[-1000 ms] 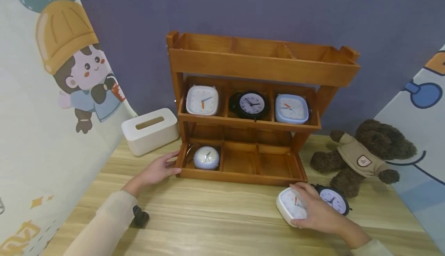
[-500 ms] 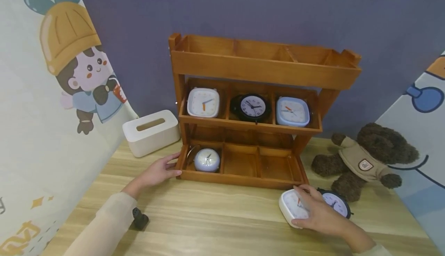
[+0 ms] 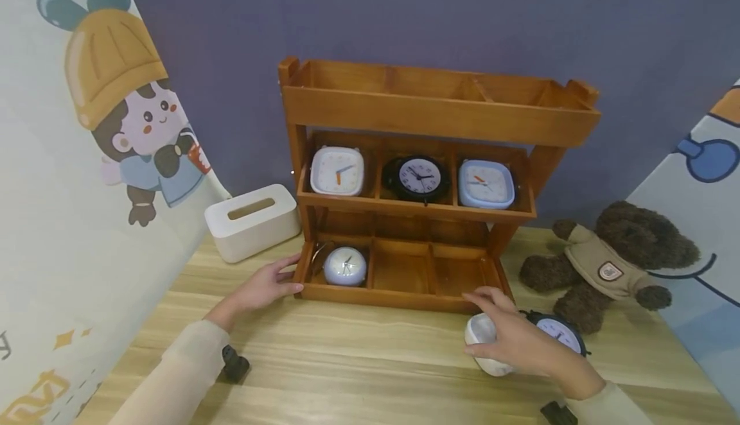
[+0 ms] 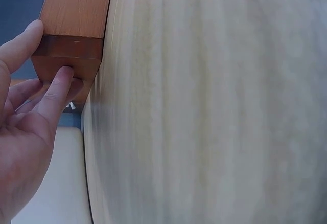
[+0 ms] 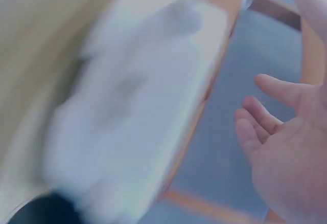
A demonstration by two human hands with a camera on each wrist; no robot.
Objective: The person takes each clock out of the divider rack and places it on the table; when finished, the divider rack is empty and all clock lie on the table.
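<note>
Clock, white, is located just in front of the right end of the wooden rack, partly covered by the right hand. Fingers of that hand are held wide; in the right wrist view nothing is seen gripped between them. Clock is blurred there; whether it is touched by the palm cannot be told. Rack's lower left corner is touched by the left hand, whose fingers are laid out fairly straight. Black clock is partly hidden behind the right hand, near the teddy bear. Lowest tier's left compartment is occupied by a pale blue clock.
</note>
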